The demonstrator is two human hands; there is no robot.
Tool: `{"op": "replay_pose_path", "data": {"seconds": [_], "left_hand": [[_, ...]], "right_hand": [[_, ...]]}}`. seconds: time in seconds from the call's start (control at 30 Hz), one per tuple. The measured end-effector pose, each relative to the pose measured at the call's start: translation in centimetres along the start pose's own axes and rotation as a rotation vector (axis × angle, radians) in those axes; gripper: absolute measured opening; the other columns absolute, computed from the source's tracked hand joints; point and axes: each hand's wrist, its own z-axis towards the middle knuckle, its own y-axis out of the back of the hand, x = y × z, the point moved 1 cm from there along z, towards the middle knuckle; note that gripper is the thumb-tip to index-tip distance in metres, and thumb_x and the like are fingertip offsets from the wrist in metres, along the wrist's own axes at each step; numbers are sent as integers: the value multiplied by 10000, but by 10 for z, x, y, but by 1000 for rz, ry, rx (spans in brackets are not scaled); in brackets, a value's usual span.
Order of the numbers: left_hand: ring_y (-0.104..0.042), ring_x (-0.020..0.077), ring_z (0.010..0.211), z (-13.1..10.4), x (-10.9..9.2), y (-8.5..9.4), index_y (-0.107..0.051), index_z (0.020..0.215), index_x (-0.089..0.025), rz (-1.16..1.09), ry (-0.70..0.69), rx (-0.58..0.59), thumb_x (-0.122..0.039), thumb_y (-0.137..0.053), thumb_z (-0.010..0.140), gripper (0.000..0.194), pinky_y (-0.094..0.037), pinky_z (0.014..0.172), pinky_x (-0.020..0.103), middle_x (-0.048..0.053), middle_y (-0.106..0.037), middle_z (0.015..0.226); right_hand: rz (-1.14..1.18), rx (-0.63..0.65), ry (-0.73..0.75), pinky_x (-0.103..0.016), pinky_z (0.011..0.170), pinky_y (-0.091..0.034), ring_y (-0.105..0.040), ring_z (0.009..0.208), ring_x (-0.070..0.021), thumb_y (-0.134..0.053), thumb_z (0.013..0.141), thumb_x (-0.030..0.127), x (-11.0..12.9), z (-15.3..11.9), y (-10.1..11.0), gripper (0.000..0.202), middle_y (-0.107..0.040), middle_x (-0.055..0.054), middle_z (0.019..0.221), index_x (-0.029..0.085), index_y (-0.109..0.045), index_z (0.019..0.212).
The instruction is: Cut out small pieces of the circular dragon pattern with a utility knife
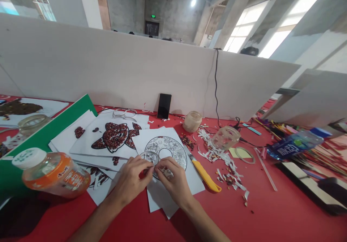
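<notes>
My left hand [134, 175] and my right hand [172, 178] meet over a white sheet [195, 186] printed with a round, ring-shaped line drawing [175, 151]. Thumb and forefinger are pinched on each hand, the fingertips almost touching. A thin dark sliver shows at the left fingertips, too small to name; what the right fingertips hold is hidden. Just beyond my left fingers is a small clear round piece [150, 157], perhaps a lid or lens. To the left, a paper fox picture [115, 137] is filled with dark red beans. A yellow utility knife [204, 173] lies right of the sheet.
An orange-labelled bottle [56, 177] lies left by a green board [84, 108]. A phone [164, 106] leans on the white partition [130, 68]. Two glass jars, an upright one [192, 121] and a tilted one [226, 138], stand among paper shreds [225, 162]. A blue-labelled bottle [295, 144] lies right.
</notes>
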Motion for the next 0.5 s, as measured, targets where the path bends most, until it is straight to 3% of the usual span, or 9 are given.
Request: {"op": "replay_pose_path", "data": {"seconds": [0.17, 0.27, 0.37, 0.43, 0.5], "left_hand": [[-638, 207, 850, 2, 2, 0, -680, 841, -241, -146, 82, -11, -220, -539, 961, 186, -473, 942, 388, 10, -716, 840], [-636, 205, 815, 4, 15, 8, -673, 837, -229, -155, 144, -135, -251, -521, 963, 199, -504, 787, 327, 21, -699, 823], [-631, 257, 920, 5, 33, 19, -709, 924, -218, 138, 156, -308, -297, -543, 971, 190, -482, 883, 403, 59, -719, 937], [-616, 312, 1040, 5, 40, 23, -729, 1037, -218, 341, 180, -333, -294, -578, 954, 189, -458, 942, 467, 90, -713, 1088], [-596, 339, 1131, 4, 40, 22, -717, 1144, -216, 407, 179, -334, -271, -589, 944, 244, -451, 980, 493, 110, -687, 1189]], "right_hand": [[-123, -60, 147, -360, 827, -521, -625, 941, -212, -587, 987, 224, 1, -3, -4, 112, -643, -79, 1031, 253, -689, 950], [-169, -51, 222, -384, 839, -515, -621, 941, -222, -565, 994, 210, 2, -9, -3, 150, -662, -71, 1005, 275, -692, 951], [-53, -83, 100, -363, 854, -518, -619, 992, -219, -587, 990, 269, 0, -11, 5, 112, -642, -73, 1066, 270, -696, 964], [98, -129, -57, -334, 806, -533, -616, 990, -215, -606, 979, 360, -5, -9, 12, 151, -624, -80, 1113, 263, -695, 1052], [249, -135, -202, -305, 734, -535, -613, 918, -201, -622, 958, 446, -13, -6, 17, 264, -624, -72, 1082, 249, -685, 1124]]}}
